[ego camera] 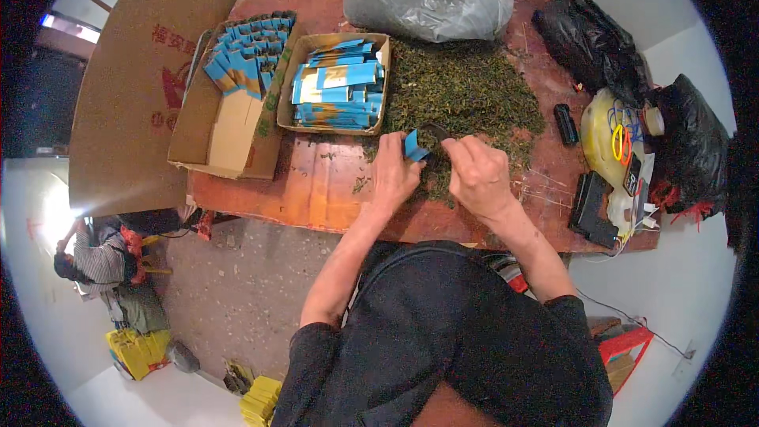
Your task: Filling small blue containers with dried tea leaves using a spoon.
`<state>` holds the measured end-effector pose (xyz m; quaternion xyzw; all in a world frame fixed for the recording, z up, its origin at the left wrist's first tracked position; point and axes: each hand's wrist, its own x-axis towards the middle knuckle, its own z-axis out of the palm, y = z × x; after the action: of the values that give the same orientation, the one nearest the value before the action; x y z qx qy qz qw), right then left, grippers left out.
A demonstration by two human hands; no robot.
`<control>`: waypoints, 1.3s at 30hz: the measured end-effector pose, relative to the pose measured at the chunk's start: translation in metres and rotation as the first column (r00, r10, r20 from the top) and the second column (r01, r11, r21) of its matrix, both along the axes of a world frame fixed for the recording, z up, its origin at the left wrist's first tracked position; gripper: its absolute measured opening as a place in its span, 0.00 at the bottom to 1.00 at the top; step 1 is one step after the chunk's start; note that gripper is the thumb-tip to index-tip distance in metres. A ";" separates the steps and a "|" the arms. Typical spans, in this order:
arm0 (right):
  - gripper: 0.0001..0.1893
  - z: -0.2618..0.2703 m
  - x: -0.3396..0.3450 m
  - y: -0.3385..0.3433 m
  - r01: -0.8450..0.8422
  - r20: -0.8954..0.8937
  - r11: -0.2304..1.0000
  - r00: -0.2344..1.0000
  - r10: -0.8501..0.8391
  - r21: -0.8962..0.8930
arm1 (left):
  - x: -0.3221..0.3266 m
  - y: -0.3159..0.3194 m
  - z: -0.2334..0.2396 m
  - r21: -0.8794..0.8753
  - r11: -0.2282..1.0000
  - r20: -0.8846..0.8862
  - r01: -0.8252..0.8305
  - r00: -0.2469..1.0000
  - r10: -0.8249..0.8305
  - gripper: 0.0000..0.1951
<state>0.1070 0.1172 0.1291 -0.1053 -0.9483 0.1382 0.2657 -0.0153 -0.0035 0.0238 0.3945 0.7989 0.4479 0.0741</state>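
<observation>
Over the near edge of a heap of dried, dark green leaves (pixel 474 83), my left hand (pixel 396 169) holds a small blue packet (pixel 415 147) by its sides. My right hand (pixel 479 175) grips a dark, curved tool (pixel 436 129), perhaps a scoop, whose end is at the packet's mouth. Left of the heap, a shallow cardboard box (pixel 283 95) holds many flat blue and gold packets (pixel 347 76). Farther left, a deeper cardboard box (pixel 237 171) has rows of upright blue packets (pixel 255 41) with dark leaf matter at their tops.
A clear plastic bag (pixel 427 3) of leaves stands behind the heap. Black plastic bags (pixel 593 41), orange-handled scissors (pixel 621 143) and a black tape-like object (pixel 566 124) lie at right. A large cardboard flap (pixel 136 89) rises at left; another person (pixel 109 258) sits beyond.
</observation>
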 end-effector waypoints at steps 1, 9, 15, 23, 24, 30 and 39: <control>0.16 0.000 0.000 0.000 -0.011 -0.011 1.000 1.000 0.011 0.015 | 0.000 0.001 -0.002 -0.005 1.000 -0.001 -0.007 1.000 0.007 0.30; 0.16 0.005 0.000 -0.003 -0.010 -0.067 1.000 0.998 0.010 0.004 | -0.001 -0.001 0.000 -0.014 1.000 0.053 -0.002 0.999 0.003 0.29; 0.16 0.002 0.000 -0.004 -0.048 -0.034 0.999 0.998 0.048 0.005 | -0.001 -0.003 -0.001 -0.013 1.000 0.068 -0.009 0.998 0.009 0.31; 0.16 -0.002 -0.002 -0.006 -0.100 0.020 0.995 0.995 0.100 0.023 | -0.001 -0.003 -0.002 0.010 1.000 0.065 -0.019 0.998 0.018 0.27; 0.16 0.000 -0.003 -0.006 -0.105 0.020 0.994 0.994 0.104 0.021 | -0.001 -0.004 -0.002 0.008 1.000 0.065 -0.023 0.998 0.023 0.27; 0.12 -0.004 -0.006 -0.011 -0.162 -0.013 0.987 0.987 0.162 0.022 | -0.003 -0.007 -0.005 -0.028 1.000 0.110 0.006 0.994 -0.003 0.29; 0.14 0.011 0.008 -0.007 -0.065 -0.093 0.997 0.994 0.061 -0.046 | -0.001 -0.009 0.001 0.003 0.999 0.149 -0.048 0.988 0.047 0.29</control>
<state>0.1146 0.1098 0.1397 -0.0755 -0.9342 0.1745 0.3020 -0.0164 -0.0125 0.0248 0.3411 0.7989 0.4802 0.1214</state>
